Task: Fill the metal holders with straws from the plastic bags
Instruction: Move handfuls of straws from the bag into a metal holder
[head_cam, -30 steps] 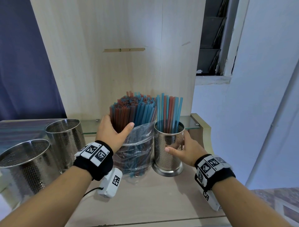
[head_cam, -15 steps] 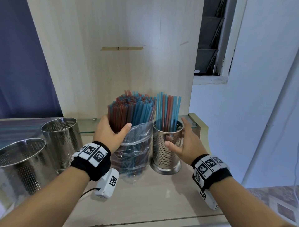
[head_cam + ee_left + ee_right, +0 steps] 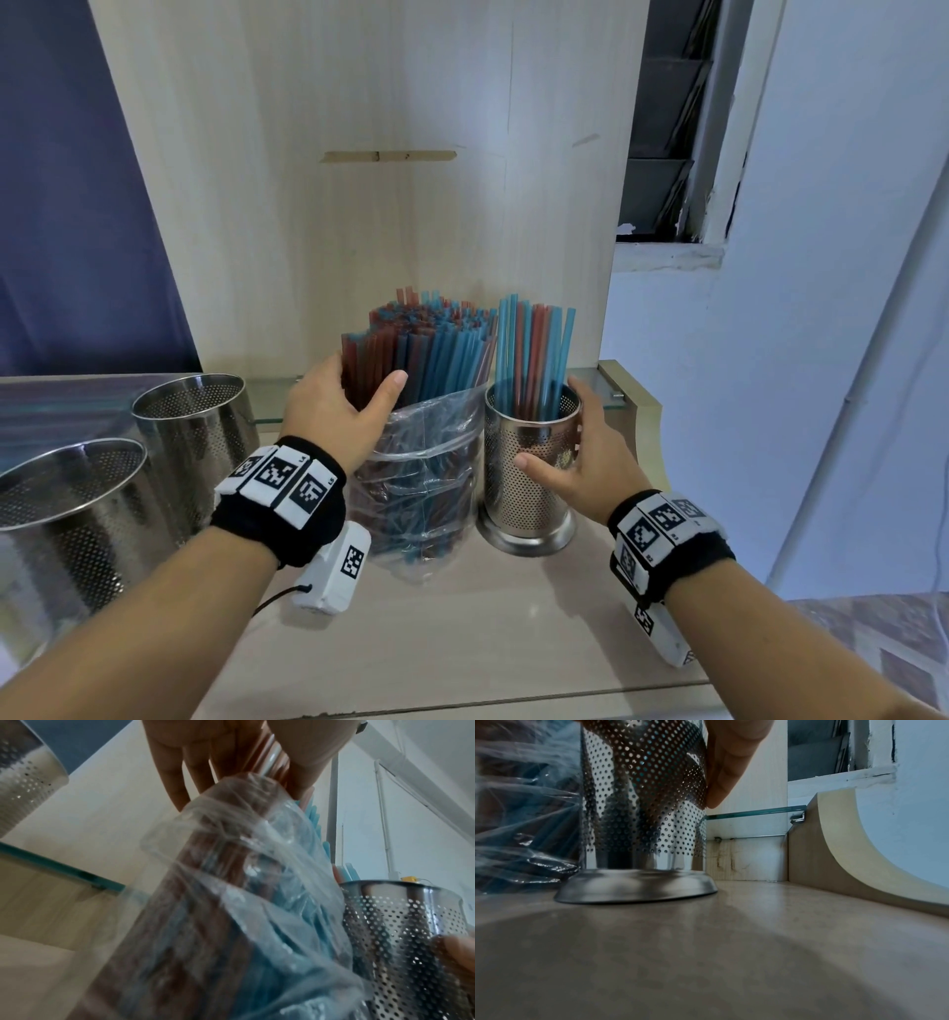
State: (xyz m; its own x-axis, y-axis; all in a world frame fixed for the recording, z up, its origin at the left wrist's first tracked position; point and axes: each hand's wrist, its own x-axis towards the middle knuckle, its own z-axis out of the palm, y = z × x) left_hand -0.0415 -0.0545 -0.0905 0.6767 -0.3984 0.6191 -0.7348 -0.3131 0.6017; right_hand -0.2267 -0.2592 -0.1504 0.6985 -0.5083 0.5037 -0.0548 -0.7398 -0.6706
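A clear plastic bag (image 3: 421, 488) stands on the counter, packed with red and blue straws (image 3: 436, 349). My left hand (image 3: 362, 390) grips the straw bundle just above the bag's mouth, thumb in front and fingers behind. In the left wrist view the fingers (image 3: 195, 764) curl round the straws above the bag (image 3: 231, 902). Right of the bag stands a perforated metal holder (image 3: 524, 493) with several straws (image 3: 534, 354) upright in it. My right hand (image 3: 560, 431) holds it, thumb on the front, fingers (image 3: 729, 760) against its right side. The holder's base (image 3: 636, 886) sits flat.
Two more perforated metal holders (image 3: 200, 426) (image 3: 72, 514) stand at the left, and I see no straws in them. A wooden panel (image 3: 385, 205) rises close behind, with a low glass shelf (image 3: 606, 377). A curved side board (image 3: 637, 411) borders the counter on the right.
My right hand's fingers have slid up the holder's right side to its rim. My left hand keeps its grip on the straw bundle. Bag and holder have not moved.
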